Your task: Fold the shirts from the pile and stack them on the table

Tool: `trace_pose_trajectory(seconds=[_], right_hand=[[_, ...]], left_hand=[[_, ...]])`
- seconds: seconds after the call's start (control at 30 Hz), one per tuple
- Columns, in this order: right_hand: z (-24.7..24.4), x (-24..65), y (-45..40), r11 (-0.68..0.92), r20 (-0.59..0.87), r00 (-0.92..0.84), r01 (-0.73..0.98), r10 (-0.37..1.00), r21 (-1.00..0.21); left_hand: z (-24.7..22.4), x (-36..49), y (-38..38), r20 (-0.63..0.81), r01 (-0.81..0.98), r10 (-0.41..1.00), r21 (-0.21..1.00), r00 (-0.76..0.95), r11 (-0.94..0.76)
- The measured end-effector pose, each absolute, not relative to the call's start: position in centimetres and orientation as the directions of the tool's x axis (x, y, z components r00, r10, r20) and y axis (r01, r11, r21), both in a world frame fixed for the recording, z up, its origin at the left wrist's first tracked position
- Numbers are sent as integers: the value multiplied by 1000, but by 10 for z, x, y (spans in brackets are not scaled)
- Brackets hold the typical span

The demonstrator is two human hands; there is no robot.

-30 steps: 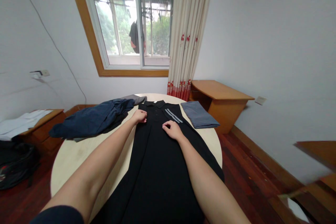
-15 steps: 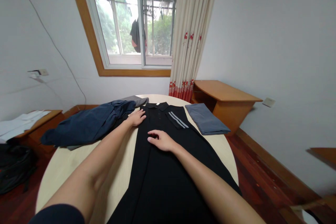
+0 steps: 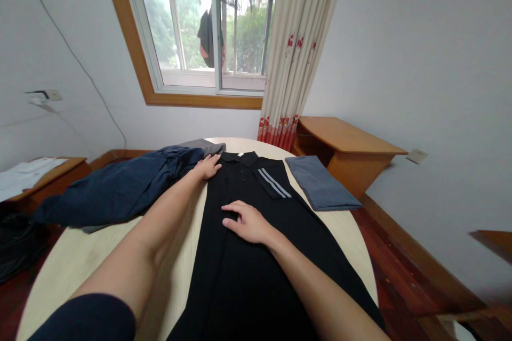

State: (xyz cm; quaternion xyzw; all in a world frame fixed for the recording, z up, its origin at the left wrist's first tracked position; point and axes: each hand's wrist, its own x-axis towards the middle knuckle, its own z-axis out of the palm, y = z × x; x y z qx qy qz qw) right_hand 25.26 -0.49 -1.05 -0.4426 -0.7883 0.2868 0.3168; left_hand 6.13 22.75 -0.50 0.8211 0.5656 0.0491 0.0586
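Observation:
A black polo shirt [image 3: 248, 277] is spread over the round table, collar toward the window. One of its sleeves, with two grey stripes, is folded inward over the chest; the left side is folded in along a long straight edge. My left hand [image 3: 208, 166] rests flat at the shirt's left shoulder, fingers spread, holding nothing. Over the middle of the shirt is my right hand [image 3: 248, 222], fingers loosely apart with thumb and forefinger pointing left. It is at or just above the fabric; I cannot tell whether it presses down.
Dark blue clothing [image 3: 120, 186] lies heaped on the left of the table [image 3: 182, 256], with a grey garment [image 3: 206, 145] behind it. A folded grey garment [image 3: 322, 184] lies at the right edge. A wooden desk [image 3: 352, 141] stands beyond, beside the curtain [image 3: 298, 53].
The view has shifted slightly, tilting downward. Both hands keep nearly the same places on the shirt; the right hand sits slightly nearer me. The shirt's folds look unchanged.

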Motion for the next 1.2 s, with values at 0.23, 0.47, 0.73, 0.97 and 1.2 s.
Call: trace_pose_trajectory(seconds=[0.23, 0.47, 0.73, 0.97, 1.2], right_hand=[[-9, 252, -5, 444, 243, -410, 520, 879, -730], [-7, 254, -7, 434, 276, -365, 481, 889, -762], [-3, 255, -9, 353, 228, -282, 558, 932, -751], [-5, 254, -9, 364, 239, -279, 609, 930, -704], [-4, 253, -11, 368, 225, -295, 652, 929, -663]], left_hand=[[9, 67, 246, 116, 926, 929, 103, 352, -364], [20, 70, 252, 232, 902, 896, 124, 379, -413], [16, 80, 248, 247, 904, 898, 136, 365, -405], [3, 81, 223, 261, 924, 924, 188, 280, -333], [-14, 89, 178, -23, 905, 916, 171, 400, -390]])
